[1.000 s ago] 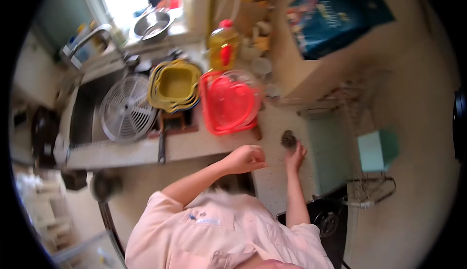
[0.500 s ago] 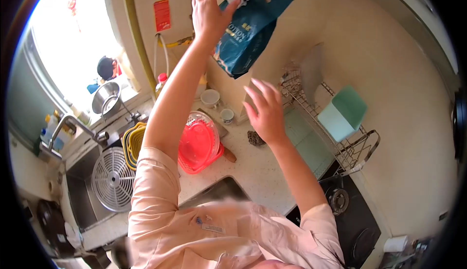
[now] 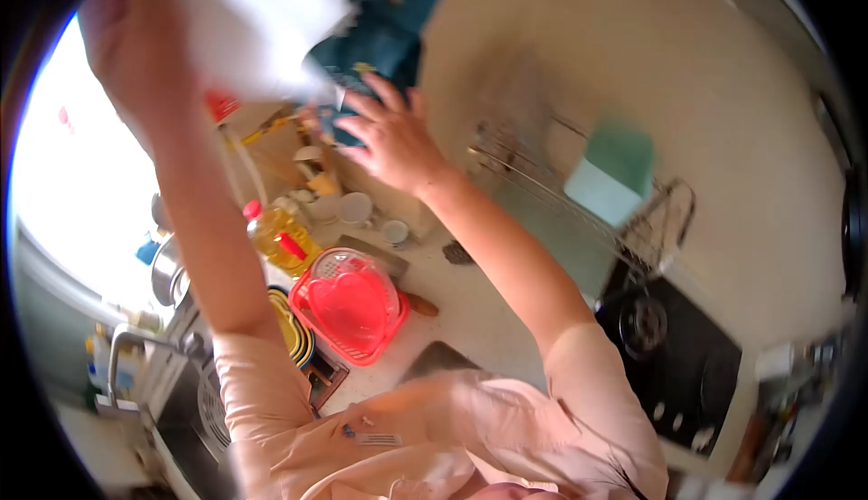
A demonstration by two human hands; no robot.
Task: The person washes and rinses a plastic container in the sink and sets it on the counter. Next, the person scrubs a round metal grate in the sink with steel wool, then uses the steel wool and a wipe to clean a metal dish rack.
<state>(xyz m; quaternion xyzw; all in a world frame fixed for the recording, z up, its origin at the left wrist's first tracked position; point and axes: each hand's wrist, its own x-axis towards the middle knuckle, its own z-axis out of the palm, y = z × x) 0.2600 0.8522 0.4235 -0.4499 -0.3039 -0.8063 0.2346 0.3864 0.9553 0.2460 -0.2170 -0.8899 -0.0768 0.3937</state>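
Up at the top left, my left hand (image 3: 140, 43), smeared by motion, grips a white cotton tissue (image 3: 287, 10). The sheet stretches from that hand across to a dark teal tissue pack (image 3: 393, 25) on the wall. Against the lower front of the pack, my right hand (image 3: 389, 134) lies with its fingers spread, touching it and holding nothing. Part of the pack is hidden behind the tissue and my right fingers.
Below on the counter stand a red basket (image 3: 393, 324), an oil bottle (image 3: 280, 238) and cups (image 3: 355, 209). A wire rack (image 3: 533, 173) with a mint-green container (image 3: 608, 183) is at right, above the black stove (image 3: 687, 364). The sink (image 3: 185, 419) and faucet (image 3: 113, 364) are at lower left.
My left hand has moved left and pulled the white tissue out into a large sheet. My right hand has risen to the left, onto the pack. The camera view has shifted.
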